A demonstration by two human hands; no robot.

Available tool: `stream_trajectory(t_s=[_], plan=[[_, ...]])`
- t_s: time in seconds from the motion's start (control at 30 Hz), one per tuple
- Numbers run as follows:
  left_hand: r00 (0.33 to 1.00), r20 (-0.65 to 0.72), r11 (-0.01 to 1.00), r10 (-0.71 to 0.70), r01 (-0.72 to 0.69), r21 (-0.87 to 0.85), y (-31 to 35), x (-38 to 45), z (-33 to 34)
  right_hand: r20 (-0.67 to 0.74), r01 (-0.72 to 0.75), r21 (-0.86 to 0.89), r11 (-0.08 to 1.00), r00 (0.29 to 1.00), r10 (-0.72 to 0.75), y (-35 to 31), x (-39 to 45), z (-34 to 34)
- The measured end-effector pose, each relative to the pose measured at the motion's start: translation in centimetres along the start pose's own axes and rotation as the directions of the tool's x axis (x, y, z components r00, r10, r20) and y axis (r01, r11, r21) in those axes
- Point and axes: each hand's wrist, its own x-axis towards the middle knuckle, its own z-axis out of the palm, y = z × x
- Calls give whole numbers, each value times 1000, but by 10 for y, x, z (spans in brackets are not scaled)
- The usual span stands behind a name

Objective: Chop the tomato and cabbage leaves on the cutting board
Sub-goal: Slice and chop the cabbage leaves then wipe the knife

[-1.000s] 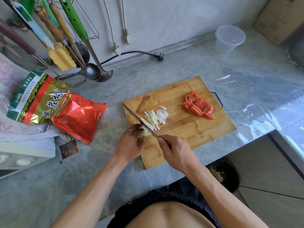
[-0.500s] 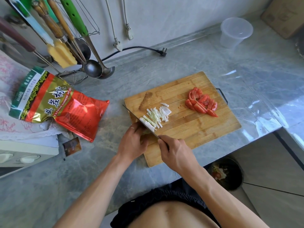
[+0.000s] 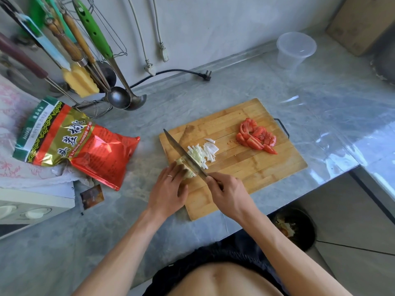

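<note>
Holding the cabbage leaves (image 3: 185, 170) at the near-left corner of the cutting board (image 3: 245, 167), the left hand (image 3: 168, 192) presses them with curled fingers. The right hand (image 3: 229, 194) grips the knife (image 3: 183, 155); its blade runs diagonally away toward the far left, across the bundle just beside the left fingertips. Cut cabbage strips (image 3: 203, 151) lie right of the blade, chopped tomato (image 3: 256, 137) well apart at the board's far right.

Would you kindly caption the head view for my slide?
Left hand steadies cabbage while right hand slices it with a knife; chopped tomato waits on the cutting board.
</note>
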Motion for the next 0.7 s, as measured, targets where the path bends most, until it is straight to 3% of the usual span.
stream_trajectory(t_s=[0.23, 0.7], plan=[[994, 45, 994, -104, 105, -31, 3, -3, -1, 29, 11, -3, 1000, 1000, -11, -1, -10, 4], [995, 69, 989, -76, 85, -124, 2, 2, -8, 36, 20, -159, 987, 999, -14, 3, -9, 22]])
